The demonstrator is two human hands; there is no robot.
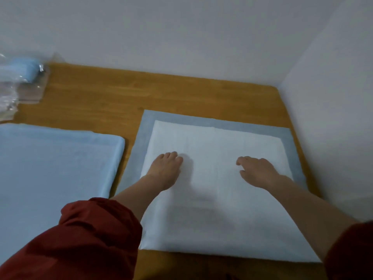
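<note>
White walls meet in a corner at 1 o'clock, behind a wooden surface that runs up to both.

Pad: white, with a grey-blue border. It lies flat on the surface, from the centre of the view down toward 5 o'clock. Its far and right edges sit near the walls, apart from them.

Left hand: palm down on the pad, at 9 o'clock of the pad's middle. The fingers lie close together, straight, pointing away from the person, pressed onto the white part.

Right hand: palm down on the pad, at 3 o'clock of the pad's middle, well apart from the left hand. The fingers are slightly bent and a little apart, angled toward 10 o'clock. The picture is too blurred to tell whether every tip touches. Neither hand grips or pinches anything.

Sleeves: dark red, the left sleeve pushed up the forearm at 7 o'clock, the right sleeve at 4 o'clock.

Other items: a light blue sheet lies flat at 9 o'clock, just beside the pad's left edge, not touching it. Clear plastic wrap holding a blue roll lies at 10 o'clock against the wall.
</note>
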